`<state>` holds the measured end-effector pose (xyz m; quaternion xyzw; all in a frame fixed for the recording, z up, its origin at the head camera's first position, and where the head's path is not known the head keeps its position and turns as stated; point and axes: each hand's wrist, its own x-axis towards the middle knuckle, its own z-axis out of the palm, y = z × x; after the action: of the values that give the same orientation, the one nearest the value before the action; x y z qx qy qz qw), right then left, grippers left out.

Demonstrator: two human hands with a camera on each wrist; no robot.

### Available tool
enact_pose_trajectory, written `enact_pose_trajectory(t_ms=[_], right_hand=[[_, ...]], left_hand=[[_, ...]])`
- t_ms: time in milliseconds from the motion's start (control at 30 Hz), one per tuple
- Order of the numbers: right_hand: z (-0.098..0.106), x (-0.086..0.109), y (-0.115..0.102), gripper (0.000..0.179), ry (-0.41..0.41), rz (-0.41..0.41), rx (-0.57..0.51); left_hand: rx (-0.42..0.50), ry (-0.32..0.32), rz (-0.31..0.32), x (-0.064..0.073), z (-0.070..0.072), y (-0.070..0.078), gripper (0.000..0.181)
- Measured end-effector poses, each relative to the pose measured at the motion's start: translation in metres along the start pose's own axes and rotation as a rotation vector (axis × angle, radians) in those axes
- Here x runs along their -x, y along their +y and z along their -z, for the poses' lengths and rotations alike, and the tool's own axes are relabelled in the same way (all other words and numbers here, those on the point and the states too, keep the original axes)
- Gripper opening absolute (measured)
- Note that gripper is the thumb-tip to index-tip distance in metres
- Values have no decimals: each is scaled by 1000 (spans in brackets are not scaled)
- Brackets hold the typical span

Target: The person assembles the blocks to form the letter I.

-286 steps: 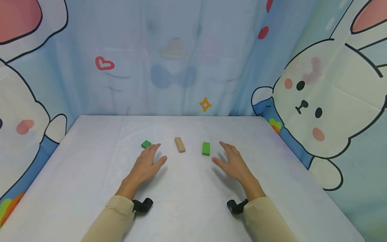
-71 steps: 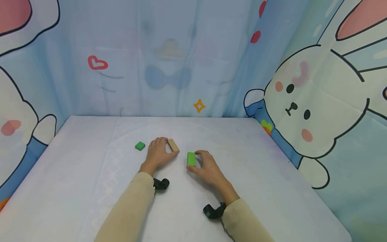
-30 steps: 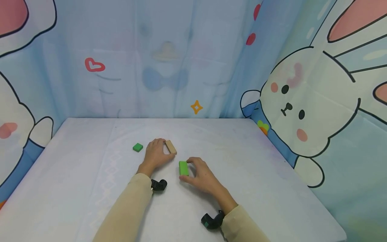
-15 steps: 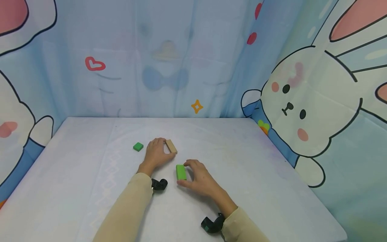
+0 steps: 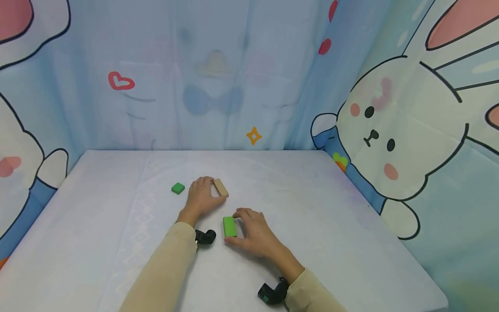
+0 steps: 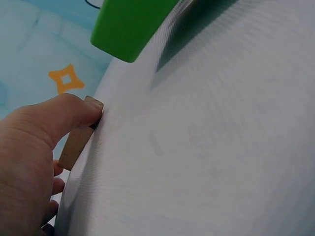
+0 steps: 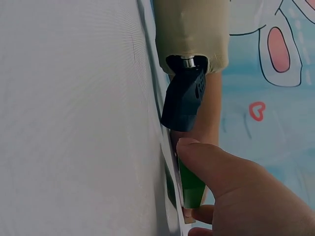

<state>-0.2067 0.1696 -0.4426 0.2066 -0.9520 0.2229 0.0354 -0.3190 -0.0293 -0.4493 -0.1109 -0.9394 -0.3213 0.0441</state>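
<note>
In the head view my left hand (image 5: 200, 197) holds a plain wooden block (image 5: 220, 188) by its ends, thumb at the near end and fingers at the far end. The left wrist view shows the thumb bent over that wooden block (image 6: 78, 142) at the tabletop. My right hand (image 5: 253, 232) pinches a light green block (image 5: 230, 227) between thumb and fingertips, nearer to me than the wooden one. The green block (image 7: 191, 186) also shows under the thumb in the right wrist view. A darker green block (image 5: 178, 188) lies left of my left hand, untouched.
A white cloth covers the table (image 5: 331, 242). Behind it hangs a blue curtain (image 5: 163, 112) printed with cartoon rabbits. Black wrist cameras (image 5: 205, 237) stick out from both beige sleeves (image 5: 161, 264), low over the cloth.
Both hands started apart from the blocks and have since taken hold of one each. Over the last second the right hand has brought the light green block leftward and nearer; the left stays put.
</note>
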Motion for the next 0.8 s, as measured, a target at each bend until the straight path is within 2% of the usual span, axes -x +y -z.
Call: enact_pose_trajectory(t_ms=[367,600,800], right_hand=[[-2,5,-2,63,2,25,24],[-5,9,0,64,26,60,97],[-8,10,0,65,41,63,116]], left_hand=[[3,-7,9,0,1,1,80],[6,2,12,-2,1,0,80],[1,-8,23,-2,0,-1,81]])
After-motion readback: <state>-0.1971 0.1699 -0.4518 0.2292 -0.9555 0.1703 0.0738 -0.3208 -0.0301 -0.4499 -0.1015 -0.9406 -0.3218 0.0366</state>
